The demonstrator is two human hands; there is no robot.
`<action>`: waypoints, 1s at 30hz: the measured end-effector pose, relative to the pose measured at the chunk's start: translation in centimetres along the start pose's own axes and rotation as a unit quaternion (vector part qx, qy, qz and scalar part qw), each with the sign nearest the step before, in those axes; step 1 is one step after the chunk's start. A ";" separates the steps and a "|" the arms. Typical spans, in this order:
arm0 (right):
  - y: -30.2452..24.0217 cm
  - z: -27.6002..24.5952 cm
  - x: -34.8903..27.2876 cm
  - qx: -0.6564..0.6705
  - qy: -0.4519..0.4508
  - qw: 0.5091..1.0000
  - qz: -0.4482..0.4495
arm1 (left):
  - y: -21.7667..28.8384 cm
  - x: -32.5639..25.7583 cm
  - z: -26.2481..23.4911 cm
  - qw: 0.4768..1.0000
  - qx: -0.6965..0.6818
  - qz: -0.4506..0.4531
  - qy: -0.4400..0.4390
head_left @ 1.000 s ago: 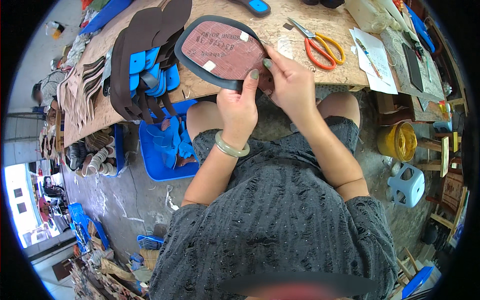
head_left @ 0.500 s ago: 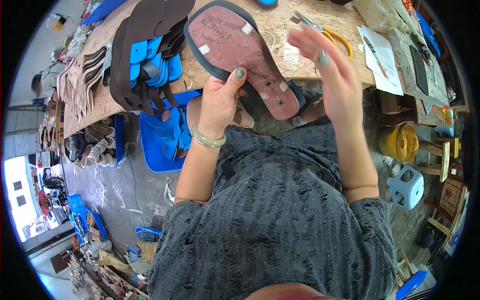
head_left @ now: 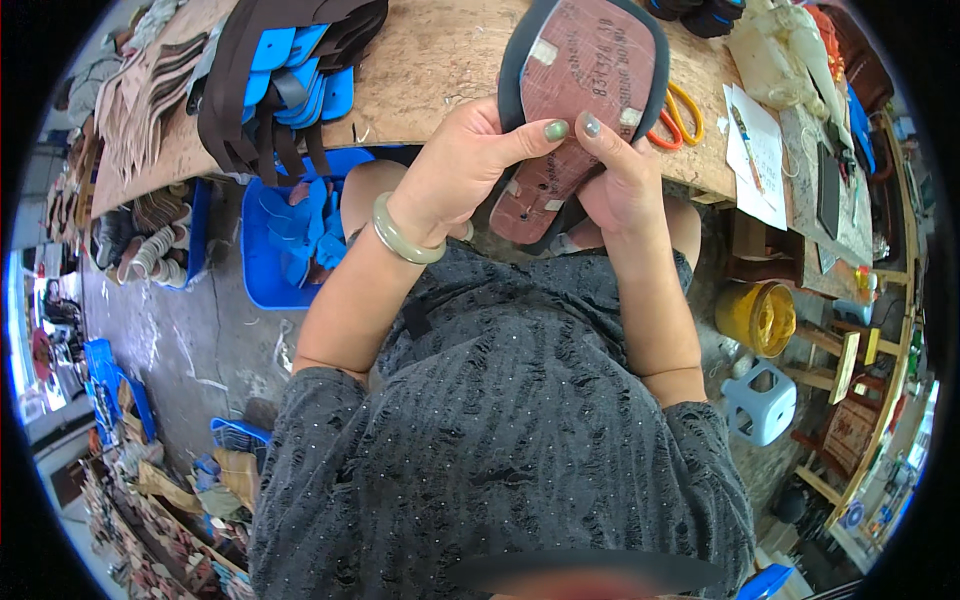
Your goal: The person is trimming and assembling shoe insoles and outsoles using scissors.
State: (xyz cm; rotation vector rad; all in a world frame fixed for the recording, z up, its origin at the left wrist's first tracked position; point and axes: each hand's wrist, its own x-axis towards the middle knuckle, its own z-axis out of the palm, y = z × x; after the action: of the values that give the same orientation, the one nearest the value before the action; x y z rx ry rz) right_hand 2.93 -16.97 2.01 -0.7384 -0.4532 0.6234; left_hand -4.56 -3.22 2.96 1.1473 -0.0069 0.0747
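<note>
A shoe sole with a reddish-brown insole board and a dark rim (head_left: 590, 75) is held up over the front edge of the workbench, its wide end away from me. My left hand (head_left: 480, 155) grips its left side, thumb pressed on the board and fingers hidden behind. On the right side my right hand (head_left: 625, 180) grips it too, its thumb tip close to the left one. Small whitish patches show along the board's edges. Behind the sole, the scissors (head_left: 682, 115) lie on the bench with only their orange and yellow handles showing.
Dark strap pieces (head_left: 235, 110) and blue pieces (head_left: 340, 95) are heaped on the wooden bench (head_left: 420, 70), left of beige strips (head_left: 150, 100). Below stands a blue bin (head_left: 262, 270) of blue pieces. Rightward are papers (head_left: 755, 160), a yellow bucket (head_left: 745, 320) and a pale stool (head_left: 760, 400).
The sole has moved right and tilted the other way. My right hand, raised apart from it before, now holds its right side. The scissors' blades have become hidden behind the sole.
</note>
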 end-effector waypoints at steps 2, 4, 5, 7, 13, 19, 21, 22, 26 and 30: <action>0.3 0.6 -0.1 0.004 0.039 0.999 -0.023 | -0.1 0.1 0.3 0.999 0.022 0.021 0.024; 0.5 0.7 -0.1 -0.001 0.049 0.998 -0.027 | -0.3 0.2 0.4 0.997 0.045 0.039 0.046; 0.6 0.6 0.0 -0.001 0.060 0.998 -0.035 | -0.3 0.2 0.3 0.995 0.079 0.022 0.064; 1.0 0.4 0.1 0.004 0.073 0.996 -0.042 | -0.5 0.3 0.4 0.990 0.111 0.009 0.083; 0.7 -0.9 0.8 -0.047 0.043 0.998 -0.027 | -1.1 0.2 -0.2 0.994 0.062 0.021 0.086; 0.2 0.0 0.7 -0.002 0.026 0.998 -0.065 | -0.4 0.2 0.6 0.975 0.196 0.052 0.087; 0.6 0.3 0.7 -0.044 0.028 0.990 -0.134 | -0.4 -0.2 1.6 0.927 0.325 0.081 0.166; 0.8 0.5 0.7 -0.045 0.028 0.990 -0.134 | -1.0 0.0 1.7 0.886 0.394 0.153 0.188; 1.5 1.6 0.6 -0.092 0.076 0.975 -0.189 | -2.5 -0.2 2.5 0.722 0.577 0.320 0.207; 1.9 1.7 0.4 -0.099 0.093 0.969 -0.204 | -3.4 -0.7 4.0 0.633 0.688 0.306 0.178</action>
State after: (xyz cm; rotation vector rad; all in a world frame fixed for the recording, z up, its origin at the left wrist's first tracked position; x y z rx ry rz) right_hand 1.57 -14.81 1.82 -0.8543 -0.4813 0.1211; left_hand -4.91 -8.32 1.52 2.6296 0.0151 1.0869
